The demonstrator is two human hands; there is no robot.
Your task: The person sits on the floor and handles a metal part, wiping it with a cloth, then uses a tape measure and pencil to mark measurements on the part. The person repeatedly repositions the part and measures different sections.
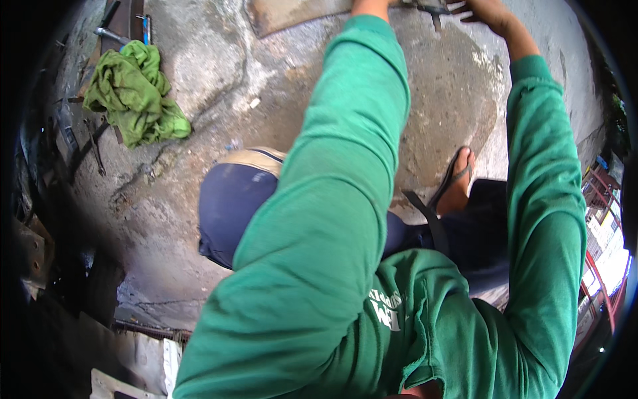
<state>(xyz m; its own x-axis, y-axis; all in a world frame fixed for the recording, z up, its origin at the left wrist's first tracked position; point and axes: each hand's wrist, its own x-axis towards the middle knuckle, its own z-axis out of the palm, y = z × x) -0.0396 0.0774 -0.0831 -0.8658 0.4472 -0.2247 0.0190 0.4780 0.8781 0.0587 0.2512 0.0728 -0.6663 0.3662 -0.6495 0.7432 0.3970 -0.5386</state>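
Both my arms, in green sleeves, reach forward to the far edge. Only the wrist end of my left hand (371, 8) shows; its fingers are cut off by the picture's top. My right hand (490, 14) is partly in view with its fingers stretched out and apart. Just left of those fingers is a dark metal piece (433, 10) with a short stub pointing toward me. It is cut off at the top, and I cannot tell if the hand touches it. A flat brownish plate or board (292, 14) lies on the ground left of my left wrist.
A crumpled green cloth (136, 93) lies at the far left, partly over a metal-handled tool (111, 34). A wrench (95, 147) and other dark tools lie nearby. My sandalled foot (458, 179) rests on the rough, cracked concrete (266, 100). Red metal bars (601, 292) stand at the right.
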